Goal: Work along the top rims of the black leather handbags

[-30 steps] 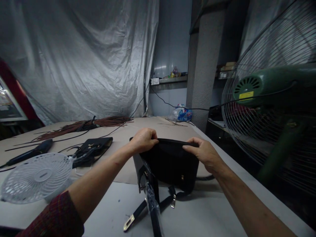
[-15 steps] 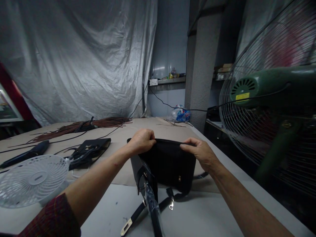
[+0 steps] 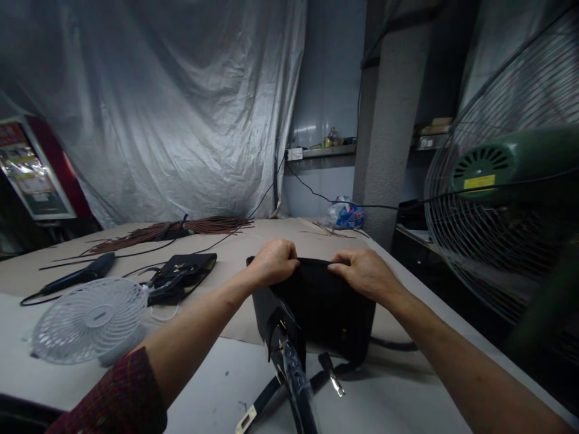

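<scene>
A black handbag (image 3: pixel 332 307) stands on the table in front of me, with its top edge raised. My left hand (image 3: pixel 275 262) pinches that edge left of the middle, fingers curled over it. Farther right, my right hand (image 3: pixel 362 272) grips the same edge between thumb and fingers. Below hangs a plastic-wrapped handle (image 3: pixel 296 377), and a black strap with a gold-coloured metal end (image 3: pixel 246 419) lies beside it. A short tab with a shiny metal clasp (image 3: pixel 335 384) dangles near the bag's lower edge. The bag's inside is too dark to make out.
Left of my arm stands a white fan (image 3: pixel 97 316); behind it lie a flat black bag (image 3: pixel 187 271) and a dark handheld tool (image 3: pixel 81 274). A bundle of brown cords (image 3: pixel 167 232) lies farther back. A large green fan (image 3: pixel 488 163) stands at the right.
My view has turned slightly left, so everything sits farther right. My right hand has come closer to my left along the bag's edge. The metal clasp has swung.
</scene>
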Demonstrator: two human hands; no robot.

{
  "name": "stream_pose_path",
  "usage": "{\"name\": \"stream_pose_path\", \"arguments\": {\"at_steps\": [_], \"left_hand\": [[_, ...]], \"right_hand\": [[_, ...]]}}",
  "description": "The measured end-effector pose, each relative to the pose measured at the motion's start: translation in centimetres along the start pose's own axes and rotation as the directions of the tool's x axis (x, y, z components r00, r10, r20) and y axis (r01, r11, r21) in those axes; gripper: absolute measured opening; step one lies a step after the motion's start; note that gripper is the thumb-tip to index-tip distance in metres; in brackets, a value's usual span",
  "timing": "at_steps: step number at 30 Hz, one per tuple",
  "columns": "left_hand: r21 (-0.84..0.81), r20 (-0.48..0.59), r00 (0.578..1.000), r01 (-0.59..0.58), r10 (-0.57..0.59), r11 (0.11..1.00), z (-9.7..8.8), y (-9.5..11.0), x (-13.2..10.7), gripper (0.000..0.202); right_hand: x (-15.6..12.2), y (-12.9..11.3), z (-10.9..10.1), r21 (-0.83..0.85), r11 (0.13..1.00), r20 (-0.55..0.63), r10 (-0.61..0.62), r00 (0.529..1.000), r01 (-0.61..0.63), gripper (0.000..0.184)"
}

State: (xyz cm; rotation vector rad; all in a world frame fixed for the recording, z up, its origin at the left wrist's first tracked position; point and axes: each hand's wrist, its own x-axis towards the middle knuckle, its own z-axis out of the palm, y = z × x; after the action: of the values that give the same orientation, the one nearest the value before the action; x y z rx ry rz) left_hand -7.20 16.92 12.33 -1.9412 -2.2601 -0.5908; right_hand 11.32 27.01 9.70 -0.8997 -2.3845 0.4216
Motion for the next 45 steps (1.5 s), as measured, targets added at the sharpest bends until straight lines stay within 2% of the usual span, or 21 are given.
{"name": "stream_pose_path", "arguments": {"at_steps": [3,6,9,12,18,20,22,23,25,29,35,45], "left_hand": [[0.012,-0.013,1.0,0.004,-0.004,1.0,0.1,0.0,0.0,0.013],[0.033,-0.03,0.999,0.027,-0.026,0.999,0.1,-0.1,-0.1,0.013],[0.038,-0.029,0.999,0.037,-0.036,0.999,0.0,-0.1,-0.3,0.014],[0.034,-0.032,0.999,0.024,-0.023,0.999,0.0,-0.2,-0.4,0.013],[-0.029,-0.013,1.0,-0.012,0.012,1.0,0.0,-0.6,-0.6,0.009],[-0.108,-0.051,0.998,-0.044,0.038,0.993,-0.1,-0.9,-0.9,0.023],[-0.196,-0.122,0.987,-0.128,0.105,0.972,-0.2,-1.5,-1.5,0.043],[-0.218,-0.149,0.979,-0.172,0.142,0.961,-0.2,-1.9,-1.9,0.046],[-0.209,-0.145,0.973,-0.21,0.182,0.955,-0.1,-2.8,-2.4,0.041],[-0.196,-0.113,0.985,-0.148,0.128,0.969,0.5,-4.1,-2.6,0.036],[-0.154,-0.076,0.975,-0.217,0.207,0.964,0.7,-3.7,-1.8,0.029],[-0.124,-0.1,0.981,-0.178,0.166,0.976,0.5,-3.2,-1.5,0.015]], "right_hand": [[0.3,-0.1,0.3,-0.079,0.997,-0.017,0.003,1.0,-0.005,0.017],[0.5,-0.4,0.4,-0.163,0.985,-0.019,-0.059,0.998,0.055,0.019],[0.6,-1.1,0.7,-0.168,0.972,0.018,-0.163,0.986,0.164,0.017],[0.9,-1.7,1.2,-0.158,0.968,0.027,-0.194,0.981,0.196,0.016],[1.4,-2.7,1.3,-0.088,0.994,0.045,-0.063,0.997,0.067,0.013],[1.2,-2.9,0.6,-0.106,0.993,0.072,-0.052,0.996,0.06,0.013],[0.9,-2.6,-0.5,-0.134,0.99,0.119,-0.035,0.992,0.051,0.013],[0.8,-2.2,-1.1,-0.144,0.989,0.14,-0.018,0.99,0.039,0.013],[0.4,-1.0,-2.1,-0.138,0.99,0.188,0.023,0.982,0.003,0.015],[-0.4,1.1,-3.0,-0.045,0.995,0.284,0.095,0.954,-0.086,0.022],[-0.8,1.7,-2.9,-0.019,0.996,0.25,0.095,0.964,-0.093,0.024],[-1.2,2.1,-2.8,0.035,0.993,0.254,0.099,0.962,-0.111,0.025]]}}
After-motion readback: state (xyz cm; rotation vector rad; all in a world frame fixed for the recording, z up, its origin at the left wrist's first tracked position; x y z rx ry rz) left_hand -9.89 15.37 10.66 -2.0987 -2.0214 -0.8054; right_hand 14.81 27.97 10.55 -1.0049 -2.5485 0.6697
